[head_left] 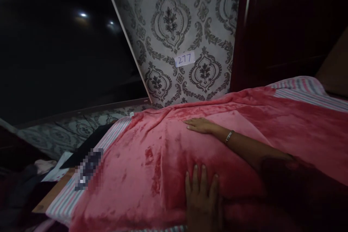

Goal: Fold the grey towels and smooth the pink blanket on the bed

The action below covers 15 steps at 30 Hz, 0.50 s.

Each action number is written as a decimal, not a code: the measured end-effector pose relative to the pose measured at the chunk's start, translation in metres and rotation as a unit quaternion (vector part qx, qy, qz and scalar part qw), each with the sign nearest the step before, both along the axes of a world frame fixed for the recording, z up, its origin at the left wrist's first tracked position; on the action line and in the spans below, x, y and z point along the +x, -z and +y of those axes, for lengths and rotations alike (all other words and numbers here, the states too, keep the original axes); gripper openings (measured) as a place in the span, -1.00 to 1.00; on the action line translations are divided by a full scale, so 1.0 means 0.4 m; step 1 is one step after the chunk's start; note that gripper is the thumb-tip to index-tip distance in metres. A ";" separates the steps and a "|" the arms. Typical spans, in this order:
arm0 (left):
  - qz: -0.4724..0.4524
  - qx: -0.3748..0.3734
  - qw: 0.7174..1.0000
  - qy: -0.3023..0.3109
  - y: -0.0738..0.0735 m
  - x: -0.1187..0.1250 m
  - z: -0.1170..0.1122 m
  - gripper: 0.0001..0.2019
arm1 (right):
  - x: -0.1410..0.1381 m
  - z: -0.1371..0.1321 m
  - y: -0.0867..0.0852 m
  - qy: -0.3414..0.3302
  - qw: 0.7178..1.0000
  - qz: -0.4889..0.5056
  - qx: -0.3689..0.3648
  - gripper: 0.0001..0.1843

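Observation:
A pinkish-red plush blanket (130, 166) lies spread out, with a folded layer of like plush cloth (179, 148) on top whose straight edge runs down its left side. My right hand (199, 125), with a silver bangle on its wrist, reaches in from the right and rests flat on the far part of this layer. Nearer to me, my left hand (201, 195) presses on the near part with its fingers spread. Neither hand grips anything. Shadow hides the right sleeve's outline and the layer's near right side.
Under the blanket shows a striped sheet (62, 197). A pixelated dark item (89, 169) lies at the left edge. A big dark screen (67, 43) stands at the left, before patterned wallpaper (171, 18) with a paper label (185, 58) reading 277. Dark red glossy wood (272, 32) rises at the right.

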<state>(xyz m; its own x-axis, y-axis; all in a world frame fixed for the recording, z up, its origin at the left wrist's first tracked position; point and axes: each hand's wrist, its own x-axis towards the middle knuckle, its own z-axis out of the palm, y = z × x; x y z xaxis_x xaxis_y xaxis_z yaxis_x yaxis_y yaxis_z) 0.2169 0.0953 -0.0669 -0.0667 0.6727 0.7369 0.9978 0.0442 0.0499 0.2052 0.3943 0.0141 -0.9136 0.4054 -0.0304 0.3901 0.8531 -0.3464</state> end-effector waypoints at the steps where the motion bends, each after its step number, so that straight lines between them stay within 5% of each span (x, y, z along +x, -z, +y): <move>1: -0.003 0.000 1.000 -0.001 0.000 0.001 0.001 -0.50 | 0.000 0.000 0.003 0.002 1.000 0.008 -0.004 -0.27; 10: 0.017 -0.041 0.999 -0.003 -0.028 0.003 -0.018 -0.50 | 0.006 -0.001 0.031 0.000 0.999 0.048 0.017 -0.31; 15: 0.011 -0.064 0.998 0.010 -0.048 0.004 -0.028 -0.48 | 0.002 -0.037 -0.011 0.035 0.997 0.039 0.057 -0.34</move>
